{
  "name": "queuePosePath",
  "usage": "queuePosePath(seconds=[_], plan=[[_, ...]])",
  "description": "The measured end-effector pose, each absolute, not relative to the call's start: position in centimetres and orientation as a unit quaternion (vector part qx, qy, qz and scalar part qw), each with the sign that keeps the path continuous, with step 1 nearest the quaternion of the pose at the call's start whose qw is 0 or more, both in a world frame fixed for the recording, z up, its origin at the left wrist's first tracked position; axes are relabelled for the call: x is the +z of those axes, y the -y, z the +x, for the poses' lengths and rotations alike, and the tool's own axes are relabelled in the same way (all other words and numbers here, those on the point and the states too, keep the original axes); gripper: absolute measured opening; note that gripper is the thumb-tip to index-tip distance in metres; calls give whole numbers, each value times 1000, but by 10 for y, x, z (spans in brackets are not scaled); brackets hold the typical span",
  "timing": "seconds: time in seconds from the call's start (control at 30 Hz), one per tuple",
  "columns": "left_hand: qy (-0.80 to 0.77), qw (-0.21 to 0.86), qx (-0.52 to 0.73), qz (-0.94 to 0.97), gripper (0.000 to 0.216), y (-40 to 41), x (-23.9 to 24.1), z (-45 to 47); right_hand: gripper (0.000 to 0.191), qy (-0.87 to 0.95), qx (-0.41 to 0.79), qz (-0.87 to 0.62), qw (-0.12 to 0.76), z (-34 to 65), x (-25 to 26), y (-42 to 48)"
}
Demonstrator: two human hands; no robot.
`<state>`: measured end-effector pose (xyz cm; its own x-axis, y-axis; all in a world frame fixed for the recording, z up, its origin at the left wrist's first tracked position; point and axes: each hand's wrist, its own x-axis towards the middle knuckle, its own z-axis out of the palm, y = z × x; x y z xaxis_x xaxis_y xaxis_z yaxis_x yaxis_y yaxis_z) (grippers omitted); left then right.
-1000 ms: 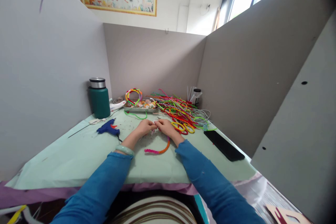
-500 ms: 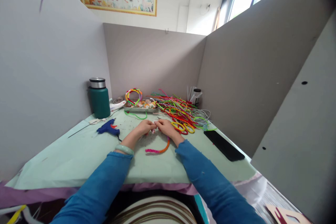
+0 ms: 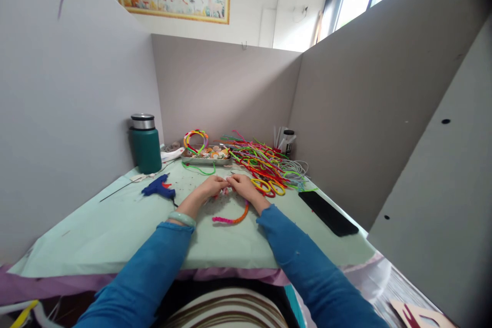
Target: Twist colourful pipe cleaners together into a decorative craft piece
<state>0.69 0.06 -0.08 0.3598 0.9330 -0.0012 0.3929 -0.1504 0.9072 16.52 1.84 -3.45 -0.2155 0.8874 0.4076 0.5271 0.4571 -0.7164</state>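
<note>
Over the middle of the table, my left hand (image 3: 212,186) and my right hand (image 3: 243,186) meet fingertip to fingertip. Both are closed in a pinch on a small pink and white piece (image 3: 224,192), mostly covered by the fingers, so its kind is unclear. A curved pipe cleaner (image 3: 231,221), pink at its free end, then orange and purple, runs up to my right hand; whether it joins the small piece is hidden. Scissors with yellow handles (image 3: 277,188) lie just right of my right hand.
A blue glue gun (image 3: 158,187) lies at left, near a green bottle (image 3: 145,149). Behind my hands stand a metal tray (image 3: 207,162) of small pieces and a colourful ring (image 3: 185,139). Piled pipe cleaners (image 3: 261,158) and a black phone-like slab (image 3: 328,213) are at right. Partitions enclose the table.
My fingers have shifted very slightly around the small piece, and a little more pink shows below them. The rest looks the same.
</note>
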Motion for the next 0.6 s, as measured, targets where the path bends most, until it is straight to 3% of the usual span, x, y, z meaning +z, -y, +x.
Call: queuePosePath(seconds=[0.2, 0.6], plan=[[-459, 489, 337, 661, 10, 2, 3, 8, 34, 748, 216, -476, 409, 165, -34, -19], [-425, 510, 333, 669, 21, -7, -5, 8, 37, 740, 230, -475, 416, 165, -35, -20]])
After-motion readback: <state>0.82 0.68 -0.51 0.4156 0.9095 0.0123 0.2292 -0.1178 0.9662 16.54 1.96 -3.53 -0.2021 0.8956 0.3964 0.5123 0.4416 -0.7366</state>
